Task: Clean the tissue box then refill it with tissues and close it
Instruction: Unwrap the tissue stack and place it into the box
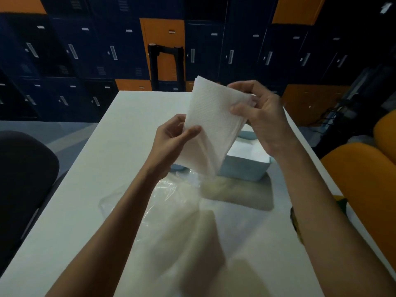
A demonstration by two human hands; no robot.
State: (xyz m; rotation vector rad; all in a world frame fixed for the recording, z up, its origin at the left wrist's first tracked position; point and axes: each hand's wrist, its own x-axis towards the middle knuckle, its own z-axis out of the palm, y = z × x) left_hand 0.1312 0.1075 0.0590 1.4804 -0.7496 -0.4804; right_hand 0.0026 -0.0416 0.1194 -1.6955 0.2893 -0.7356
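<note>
A thick white stack of embossed paper tissues (211, 125) is held tilted in the air above the open pale-blue rectangular tissue box (246, 166), which sits on the white table (85, 189). The stack's lower end hangs just in front of the box's near-left corner. The left hand (171, 140) pinches the stack's left edge, thumb on the facing side and fingers curled behind. The right hand (259, 116) grips the upper right edge, thumb pressed on the front, fingers wrapped over the top. Both forearms reach forward from the near edge of the table. A crumpled clear plastic wrapper (162, 200) lies on the table nearer than the box, beneath the left forearm.
</note>
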